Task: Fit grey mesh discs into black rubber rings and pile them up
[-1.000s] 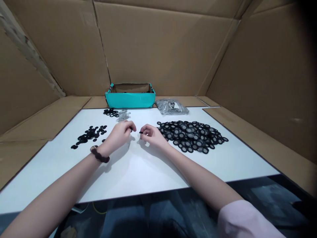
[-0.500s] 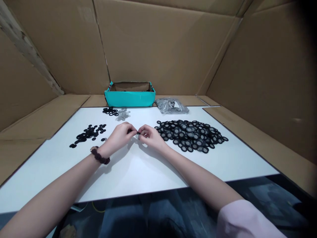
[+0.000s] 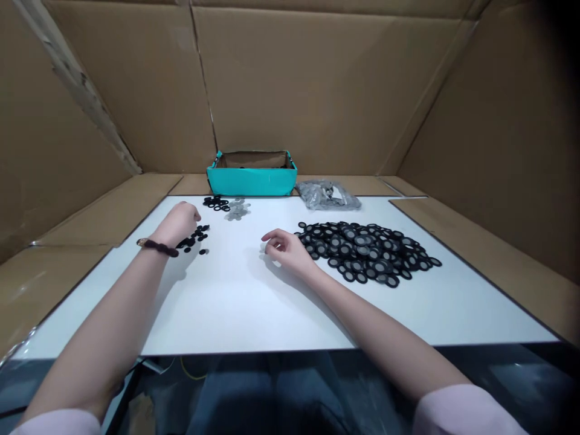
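Observation:
My left hand (image 3: 177, 221) hangs over the small heap of flat black discs (image 3: 194, 237) at the left of the white board (image 3: 244, 302). Its fingers curl down into the heap, and what they grip is hidden. A dark band sits on that wrist. My right hand (image 3: 286, 249) rests on the board near the middle, fingers loosely bent and apart with nothing visible in them. Just right of it lies a large pile of black rings with grey centres (image 3: 369, 251).
A teal box (image 3: 251, 180) stands at the back of the board. In front of it lie a few black rings (image 3: 216, 203) and grey discs (image 3: 237, 209). A clear bag of grey pieces (image 3: 328, 196) lies to its right. Cardboard walls (image 3: 317, 90) enclose three sides.
Both hands were pinched together at the middle of the board. My left hand has since swung left to the black disc heap. My right hand stayed put and its fingers loosened.

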Demonstrator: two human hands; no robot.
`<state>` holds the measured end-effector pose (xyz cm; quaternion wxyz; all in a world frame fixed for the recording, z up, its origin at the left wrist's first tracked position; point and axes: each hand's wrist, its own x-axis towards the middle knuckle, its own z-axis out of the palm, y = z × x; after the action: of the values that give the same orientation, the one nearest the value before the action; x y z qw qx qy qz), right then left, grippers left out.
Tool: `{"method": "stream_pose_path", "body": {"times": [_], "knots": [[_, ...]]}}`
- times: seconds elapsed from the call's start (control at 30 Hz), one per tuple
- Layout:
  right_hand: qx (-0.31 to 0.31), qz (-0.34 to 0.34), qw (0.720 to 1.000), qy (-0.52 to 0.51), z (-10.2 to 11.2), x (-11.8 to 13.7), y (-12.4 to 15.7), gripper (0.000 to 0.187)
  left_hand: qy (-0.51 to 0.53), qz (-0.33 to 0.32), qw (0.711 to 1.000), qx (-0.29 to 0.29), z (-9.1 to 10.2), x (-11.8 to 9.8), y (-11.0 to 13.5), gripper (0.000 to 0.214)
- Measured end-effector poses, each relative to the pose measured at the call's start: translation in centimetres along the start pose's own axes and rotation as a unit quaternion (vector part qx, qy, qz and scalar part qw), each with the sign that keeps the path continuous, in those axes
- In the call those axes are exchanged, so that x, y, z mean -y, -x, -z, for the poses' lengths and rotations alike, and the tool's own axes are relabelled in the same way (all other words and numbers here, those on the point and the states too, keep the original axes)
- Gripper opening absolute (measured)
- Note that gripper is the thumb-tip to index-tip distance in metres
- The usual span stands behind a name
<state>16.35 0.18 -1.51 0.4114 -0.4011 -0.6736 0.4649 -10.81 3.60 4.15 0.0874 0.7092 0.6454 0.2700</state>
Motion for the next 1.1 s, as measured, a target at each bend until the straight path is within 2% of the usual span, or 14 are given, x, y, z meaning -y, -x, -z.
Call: {"method": "stream_pose_path", "body": {"times": [0.1,0.2,0.3,0.33,0.43,0.57,0.67,0.83,0.9,1.1], "knots": [[-0.007,0.002,1.000,0.006,0.2,0.2,0.1,0.022,-0.051,0.033,0.998,-0.028,0.2,0.4,-0.1,0.009],[-0.018,0.005,1.000,0.017,0.4,0.5,0.1,0.020,-0.049,0.028,0.997,-0.047,-0.5,-1.0,0.1,0.021],[-0.025,-0.005,0.999,0.026,0.5,0.4,0.1,0.013,0.007,0.020,1.000,-0.005,-2.1,-3.5,0.9,0.026],[-0.025,-0.009,0.999,0.024,0.5,0.3,0.1,0.010,0.025,0.008,0.999,0.022,-2.8,-4.4,1.2,0.026],[-0.016,-0.021,1.000,0.008,0.4,-0.1,0.0,0.008,0.047,-0.043,0.997,0.048,-4.6,-6.7,2.4,0.022],[-0.003,-0.027,1.000,-0.009,0.4,-0.6,-0.1,0.010,0.085,-0.086,0.989,0.081,-6.6,-8.4,4.1,0.021],[0.002,-0.021,1.000,0.014,0.4,-0.7,-0.1,0.011,0.092,-0.079,0.990,0.070,-7.8,-8.9,5.0,0.020],[0.017,-0.045,0.999,0.004,0.5,-0.4,-0.2,0.014,0.193,-0.008,0.977,0.091,-8.6,-9.1,5.2,0.015],[0.011,-0.056,0.998,-0.014,0.5,-0.3,-0.2,0.016,0.217,-0.004,0.972,0.086,-8.8,-8.8,5.1,0.013],[0.016,-0.097,0.994,-0.041,0.5,-0.1,-0.2,0.025,0.281,-0.020,0.951,0.127,-9.1,-8.3,4.8,0.011]]}}
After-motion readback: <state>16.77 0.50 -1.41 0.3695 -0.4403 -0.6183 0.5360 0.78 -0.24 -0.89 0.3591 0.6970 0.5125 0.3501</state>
